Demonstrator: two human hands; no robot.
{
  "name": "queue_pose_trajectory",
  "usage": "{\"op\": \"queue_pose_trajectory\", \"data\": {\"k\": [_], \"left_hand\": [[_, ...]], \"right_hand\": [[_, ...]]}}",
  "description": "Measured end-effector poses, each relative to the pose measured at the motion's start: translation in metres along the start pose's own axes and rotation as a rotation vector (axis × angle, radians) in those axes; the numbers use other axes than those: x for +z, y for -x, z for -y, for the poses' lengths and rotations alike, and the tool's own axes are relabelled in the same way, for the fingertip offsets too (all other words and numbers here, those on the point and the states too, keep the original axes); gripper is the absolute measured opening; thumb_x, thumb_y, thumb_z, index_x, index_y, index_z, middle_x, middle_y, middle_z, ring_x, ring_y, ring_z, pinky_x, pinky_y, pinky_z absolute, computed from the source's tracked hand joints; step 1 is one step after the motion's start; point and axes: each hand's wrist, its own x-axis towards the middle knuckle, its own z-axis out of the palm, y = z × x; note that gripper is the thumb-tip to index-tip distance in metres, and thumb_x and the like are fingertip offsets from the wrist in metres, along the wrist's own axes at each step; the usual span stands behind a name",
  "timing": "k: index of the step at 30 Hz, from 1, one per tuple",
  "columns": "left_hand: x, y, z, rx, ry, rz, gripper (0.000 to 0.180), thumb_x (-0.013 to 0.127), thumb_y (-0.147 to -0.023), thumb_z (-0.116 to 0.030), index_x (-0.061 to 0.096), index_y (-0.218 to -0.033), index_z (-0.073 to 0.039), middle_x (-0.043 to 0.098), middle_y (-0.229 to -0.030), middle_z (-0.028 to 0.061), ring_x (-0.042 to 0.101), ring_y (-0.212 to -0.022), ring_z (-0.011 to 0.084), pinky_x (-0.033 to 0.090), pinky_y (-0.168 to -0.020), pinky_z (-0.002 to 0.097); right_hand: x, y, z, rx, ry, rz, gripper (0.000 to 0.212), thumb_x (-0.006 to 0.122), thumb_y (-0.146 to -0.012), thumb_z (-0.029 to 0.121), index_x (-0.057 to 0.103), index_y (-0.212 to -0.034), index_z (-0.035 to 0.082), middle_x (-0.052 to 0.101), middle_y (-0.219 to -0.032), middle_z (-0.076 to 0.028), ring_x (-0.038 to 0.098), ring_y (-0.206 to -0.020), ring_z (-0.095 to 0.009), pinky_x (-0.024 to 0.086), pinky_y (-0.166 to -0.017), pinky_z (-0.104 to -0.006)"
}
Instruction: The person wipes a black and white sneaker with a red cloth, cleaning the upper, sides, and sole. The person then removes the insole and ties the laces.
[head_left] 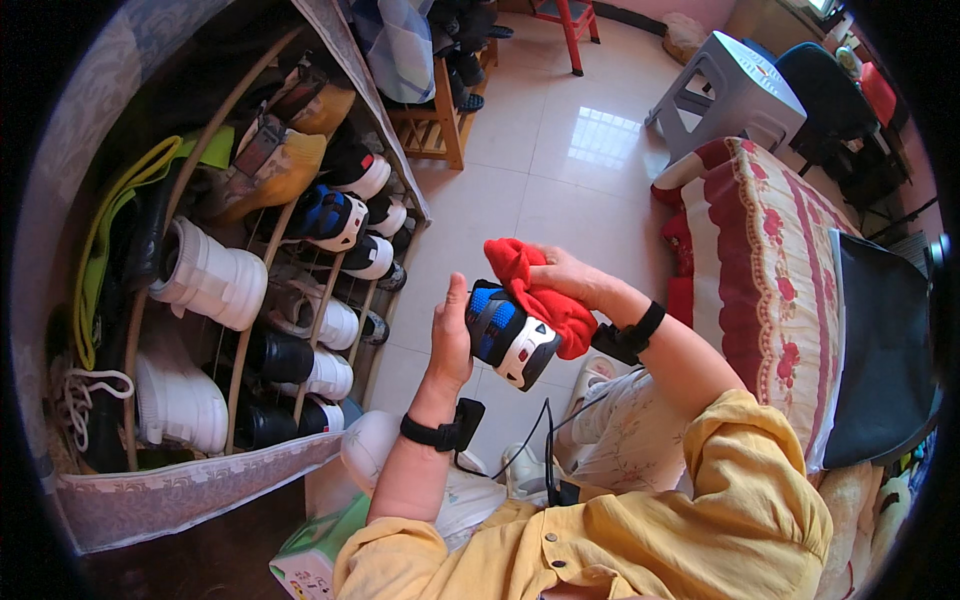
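A blue, black and white sports shoe (500, 328) is held up in front of me, its white heel toward me. My left hand (454, 338) grips it from the left side, thumb up, with the other fingers mostly hidden behind the shoe. Over on the shoe's right side, my right hand (577, 275) clutches a bunched red cloth (560, 318) that touches the shoe. A similar blue and white shoe (338, 220) stands on the shoe rack (238, 385) at my left.
White sneakers (215, 275), black shoes and tan ones fill the rack, which has a grey fabric cover (200, 500). A table with a floral cloth (765, 270) and a black chair (880, 350) are at right. Farther off are a grey plastic stool (725, 95) and a wooden stand (430, 130).
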Motion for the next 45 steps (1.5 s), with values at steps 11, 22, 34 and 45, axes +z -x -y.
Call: {"op": "queue_pose_trajectory", "data": {"k": [11,22,34,45], "left_hand": [[0.013,0.002,0.029,-0.316,0.125,0.027,0.047,0.065,-0.097,-0.052,0.069,-0.11,-0.007,0.069,-0.101,0.0031,0.065,-0.09,0.0102,0.054,-0.083,0.0277],[0.001,-0.01,0.06,-0.632,0.442,-0.084,0.06,0.043,-0.103,-0.054,0.052,-0.138,-0.007,0.059,-0.136,0.0162,0.059,-0.124,0.0291,0.045,-0.109,0.0483],[-0.014,-0.025,0.023,-0.371,0.592,0.337,0.064,0.048,-0.101,-0.061,0.05,-0.144,-0.013,0.061,-0.134,0.0108,0.059,-0.125,0.0283,0.049,-0.107,0.0471],[-0.004,-0.026,0.037,-0.196,0.5,0.229,0.043,0.062,-0.102,-0.028,0.057,-0.138,-0.007,0.065,-0.132,0.0077,0.061,-0.121,0.022,0.045,-0.11,0.0387]], "right_hand": [[0.005,0.006,-0.011,0.034,0.265,0.01,0.059,0.066,-0.086,0.024,0.054,-0.14,0.002,0.069,-0.116,-0.013,0.067,-0.098,-0.021,0.056,-0.086,-0.034],[0.019,0.005,-0.025,-0.008,0.702,0.021,0.05,0.066,-0.084,0.033,0.062,-0.129,0.011,0.072,-0.11,-0.019,0.069,-0.101,-0.034,0.054,-0.09,-0.0409],[0.055,0.046,-0.005,-0.89,1.061,-0.33,0.053,0.083,-0.069,0.022,0.061,-0.117,0.017,0.06,-0.109,-0.007,0.061,-0.098,-0.029,0.053,-0.082,-0.0427],[0.028,0.027,0.0,-0.795,1.029,-0.498,0.055,0.081,-0.069,0.018,0.06,-0.12,0.014,0.061,-0.112,-0.012,0.063,-0.1,-0.038,0.055,-0.081,-0.0463]]}}
